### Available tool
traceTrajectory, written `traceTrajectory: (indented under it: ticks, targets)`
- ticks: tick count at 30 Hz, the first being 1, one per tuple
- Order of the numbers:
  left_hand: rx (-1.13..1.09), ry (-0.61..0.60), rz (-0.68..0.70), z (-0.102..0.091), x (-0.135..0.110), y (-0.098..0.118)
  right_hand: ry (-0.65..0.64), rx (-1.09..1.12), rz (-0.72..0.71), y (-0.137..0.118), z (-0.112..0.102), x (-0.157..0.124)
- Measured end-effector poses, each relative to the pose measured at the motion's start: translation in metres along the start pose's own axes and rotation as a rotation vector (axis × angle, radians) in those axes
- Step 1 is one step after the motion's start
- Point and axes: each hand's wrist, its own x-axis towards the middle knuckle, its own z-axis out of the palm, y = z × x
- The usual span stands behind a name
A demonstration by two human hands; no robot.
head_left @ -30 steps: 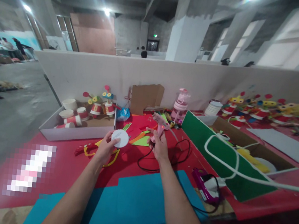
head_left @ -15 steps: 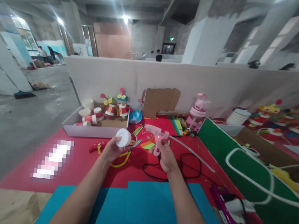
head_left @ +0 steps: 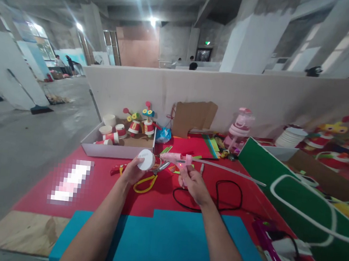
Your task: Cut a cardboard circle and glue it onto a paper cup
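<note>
My left hand point(head_left: 132, 170) is closed around a paper cup point(head_left: 146, 160), its white round end turned toward me. In my right hand point(head_left: 193, 183) is a pink hot glue gun point(head_left: 176, 159), a red light showing on its body. A long clear glue stick point(head_left: 229, 170) sticks out of the gun's back end to the right. The gun's nozzle points left, right beside the cup; whether they touch I cannot tell. Under the cup, yellow-handled scissors point(head_left: 145, 183) lie on the red table cover point(head_left: 99, 197).
A white tray point(head_left: 112, 152) at the back left holds cups and two cup figures point(head_left: 147, 123). Cardboard point(head_left: 194, 117) leans against the partition. To the right stand a pink tiered object point(head_left: 239, 129) and a green-sided box point(head_left: 282, 200). A black cord point(head_left: 231, 183) and purple device point(head_left: 274, 251) lie nearer.
My right hand has brought the glue gun leftward and levelled it, so its nozzle is now beside the cup. The left hand still holds the cup. The view has shifted slightly.
</note>
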Motion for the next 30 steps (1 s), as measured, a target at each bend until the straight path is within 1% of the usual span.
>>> traceTrajectory:
  ticks: [4, 8, 15, 21, 26, 30]
  targets:
    - [0.023, 0.005, -0.016, 0.0006, -0.0007, 0.0003, -0.018, 0.002, 0.002, -0.0018, 0.0009, -0.0011]
    - [-0.008, 0.017, -0.016, -0.0006, -0.0016, 0.0009, -0.038, 0.026, 0.009, -0.0018, 0.0001, -0.0007]
    - [-0.064, -0.059, -0.011, -0.0068, 0.001, -0.0002, -0.072, 0.048, 0.016, -0.0024, 0.0005, -0.0013]
    - [-0.092, -0.056, 0.0, -0.0086, 0.0022, -0.004, -0.018, 0.032, 0.022, -0.0076, 0.0016, -0.0024]
    - [-0.08, -0.056, -0.004, -0.0084, 0.0006, -0.0032, -0.032, 0.074, 0.046, -0.0085, 0.0013, -0.0025]
    - [-0.082, -0.065, -0.019, -0.0089, 0.0003, -0.0019, -0.029, 0.092, 0.037, -0.0078, 0.0007, -0.0025]
